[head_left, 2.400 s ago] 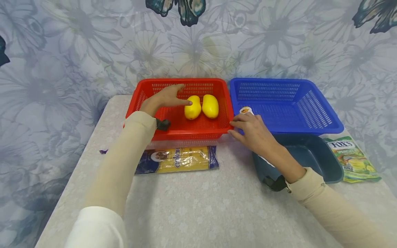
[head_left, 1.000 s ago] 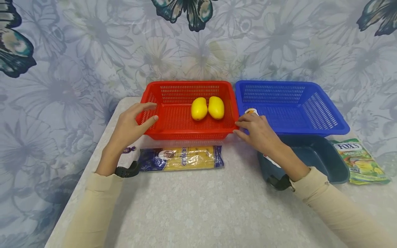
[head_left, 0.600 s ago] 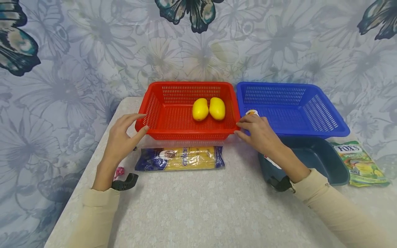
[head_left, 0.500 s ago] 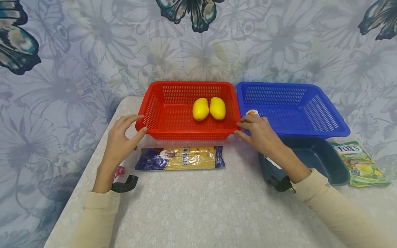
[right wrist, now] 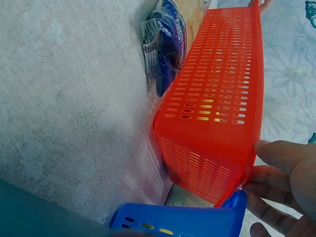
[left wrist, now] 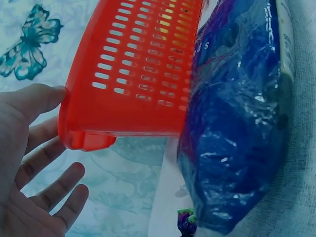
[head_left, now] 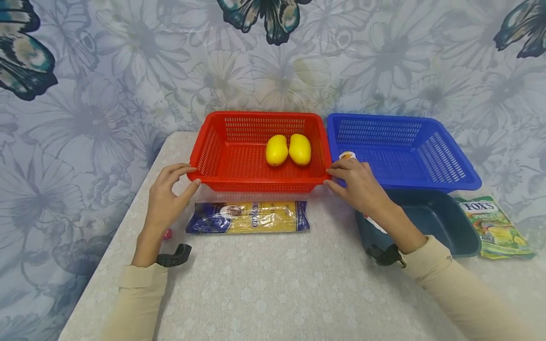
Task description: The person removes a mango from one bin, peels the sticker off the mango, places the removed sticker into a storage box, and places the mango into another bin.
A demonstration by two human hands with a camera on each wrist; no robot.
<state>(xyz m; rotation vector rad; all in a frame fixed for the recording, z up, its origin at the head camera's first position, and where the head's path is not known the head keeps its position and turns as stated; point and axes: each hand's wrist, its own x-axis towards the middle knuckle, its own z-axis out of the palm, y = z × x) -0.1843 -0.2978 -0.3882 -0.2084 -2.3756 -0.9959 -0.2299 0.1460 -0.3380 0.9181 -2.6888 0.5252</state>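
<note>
The red basket stood hemmed in: the blue basket sat just beside its right wall, leaving only a narrow gap where the right hand met the corner, and the pasta packet lay just beside its front wall. The left hand had bare table at the basket's left corner. Two yellow fruits filled the inner back right; the inner left lay open. The dark tray blocked the right front.

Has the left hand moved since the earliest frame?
Yes. The left hand has come out of the red basket toward the person, to its near-left corner.
</note>
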